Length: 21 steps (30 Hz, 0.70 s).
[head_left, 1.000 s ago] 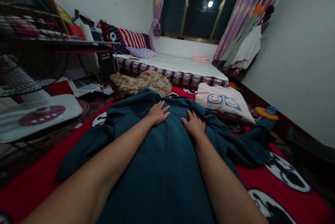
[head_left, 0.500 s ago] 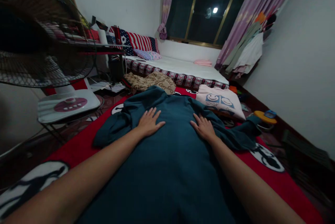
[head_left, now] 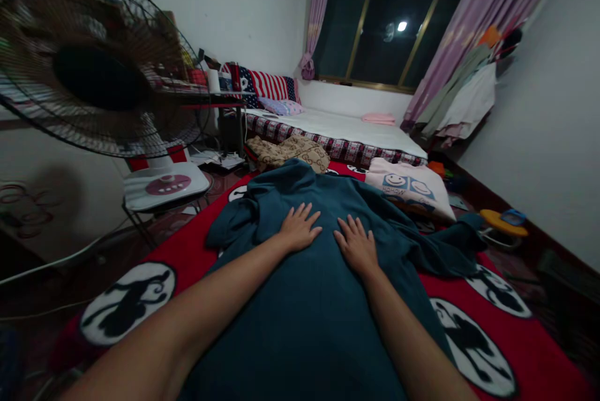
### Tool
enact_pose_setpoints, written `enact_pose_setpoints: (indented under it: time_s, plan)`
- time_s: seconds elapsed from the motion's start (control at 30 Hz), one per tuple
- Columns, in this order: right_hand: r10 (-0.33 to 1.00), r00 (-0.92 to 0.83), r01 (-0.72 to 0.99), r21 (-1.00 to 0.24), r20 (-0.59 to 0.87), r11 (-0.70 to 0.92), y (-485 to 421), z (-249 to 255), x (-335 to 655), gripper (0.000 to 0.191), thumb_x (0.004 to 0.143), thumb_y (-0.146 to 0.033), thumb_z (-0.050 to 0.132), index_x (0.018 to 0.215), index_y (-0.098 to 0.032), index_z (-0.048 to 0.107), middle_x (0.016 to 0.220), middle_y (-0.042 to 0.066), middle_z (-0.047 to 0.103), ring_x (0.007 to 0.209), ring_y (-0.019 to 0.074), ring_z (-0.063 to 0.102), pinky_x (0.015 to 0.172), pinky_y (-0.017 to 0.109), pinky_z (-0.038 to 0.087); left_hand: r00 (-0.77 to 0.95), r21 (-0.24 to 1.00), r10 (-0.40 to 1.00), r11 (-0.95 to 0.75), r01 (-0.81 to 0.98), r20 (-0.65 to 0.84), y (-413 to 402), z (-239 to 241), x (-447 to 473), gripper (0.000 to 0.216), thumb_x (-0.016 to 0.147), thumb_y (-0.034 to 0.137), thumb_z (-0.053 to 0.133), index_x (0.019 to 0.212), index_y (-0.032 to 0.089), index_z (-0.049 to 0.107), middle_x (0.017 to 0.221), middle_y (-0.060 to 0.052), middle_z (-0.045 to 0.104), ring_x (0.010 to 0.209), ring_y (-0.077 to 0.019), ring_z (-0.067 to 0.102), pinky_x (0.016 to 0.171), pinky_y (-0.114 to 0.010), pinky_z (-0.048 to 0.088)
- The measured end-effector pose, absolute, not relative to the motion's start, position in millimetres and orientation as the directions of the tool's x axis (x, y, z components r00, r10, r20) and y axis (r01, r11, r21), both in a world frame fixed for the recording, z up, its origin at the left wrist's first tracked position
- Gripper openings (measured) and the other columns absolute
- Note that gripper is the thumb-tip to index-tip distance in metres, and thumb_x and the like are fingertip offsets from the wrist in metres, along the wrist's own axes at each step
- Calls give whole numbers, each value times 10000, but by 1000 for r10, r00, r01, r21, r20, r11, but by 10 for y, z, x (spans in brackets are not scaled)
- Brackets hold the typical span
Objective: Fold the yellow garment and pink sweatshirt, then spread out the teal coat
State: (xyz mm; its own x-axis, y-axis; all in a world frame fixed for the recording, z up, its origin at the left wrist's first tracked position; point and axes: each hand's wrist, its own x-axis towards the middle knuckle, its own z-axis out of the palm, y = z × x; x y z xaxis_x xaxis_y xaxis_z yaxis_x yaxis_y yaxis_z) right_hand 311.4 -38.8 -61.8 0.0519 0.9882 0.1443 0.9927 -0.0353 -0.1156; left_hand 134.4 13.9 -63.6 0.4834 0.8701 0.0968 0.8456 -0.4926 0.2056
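Observation:
A dark teal long-sleeved garment (head_left: pixel 300 301) lies spread out in front of me, its far end bunched and a sleeve stretched to the right. My left hand (head_left: pixel 299 230) rests flat on its upper part, fingers apart. Beside it, my right hand (head_left: pixel 357 243) also presses flat on the cloth with spread fingers. Neither hand grips anything. Under the garment is a red blanket (head_left: pixel 197 257) with black-and-white round prints.
Beyond the garment lie a brown patterned cloth (head_left: pixel 290 152) and a folded pink top (head_left: pixel 410 187). An electric fan (head_left: pixel 98 76) stands at left on a chair. A yellow stool (head_left: pixel 504 222) is at right. A bed (head_left: pixel 328 120) stands under the window.
My hands have come closer together on the garment, the right one sliding inward. The camera view has turned left, so the fan shows more fully.

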Motion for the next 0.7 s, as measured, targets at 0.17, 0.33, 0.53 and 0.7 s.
enact_pose_setpoints:
  time_s: [0.17,0.33,0.53,0.7]
  plan:
    - [987,59,976,-218,149,-26,-354,-645,3242,471,966,-431,369,1407,-285,447,1547,14,311,1446,224,209,1141,513,205,586,213,810,-570,793,-15,59,-347,1093,498,918,380,455,1387,214,480,1517,-58,375,1390,-232,346,1129,-348,302]
    - [980,65,961,-277,188,-10,-355,-637,3238,443,952,-409,406,1362,-272,502,1522,24,361,1434,223,245,1141,505,209,312,98,906,-352,931,285,61,44,326,410,838,282,534,1243,283,592,1300,-39,588,1237,-251,501,1020,-366,423]
    - [955,74,926,-376,288,41,-367,-651,3224,391,906,-331,451,1243,-207,606,1450,92,461,1373,244,362,1113,473,281,-44,72,998,48,996,-51,203,88,-452,510,598,382,773,1066,202,678,1049,-78,708,975,-279,647,815,-313,516]
    - [733,272,790,-580,623,200,-434,-545,3286,358,894,-257,372,1123,-154,627,1307,137,563,1238,213,502,1057,387,384,-147,71,982,140,988,119,492,770,-540,205,743,217,592,904,150,700,925,-103,712,950,-303,645,798,-375,513]
